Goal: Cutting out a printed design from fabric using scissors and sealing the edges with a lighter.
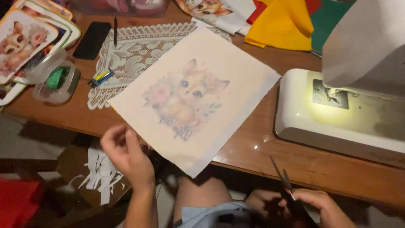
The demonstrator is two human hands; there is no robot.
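Left hand (126,154) fingers pinched shut, empty, near fabric print (192,99) on tabletop (270,158). Right hand (322,207) grip holds scissors (284,183). Sewing machine (337,114) right; lace doily (139,50) far.

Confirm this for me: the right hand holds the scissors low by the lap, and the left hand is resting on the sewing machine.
Not quite. The head view shows the right hand holding the scissors low by the lap, as you say. But the left hand is not on the sewing machine; it is at the near left edge of the fabric square printed with a fox, far from the machine.
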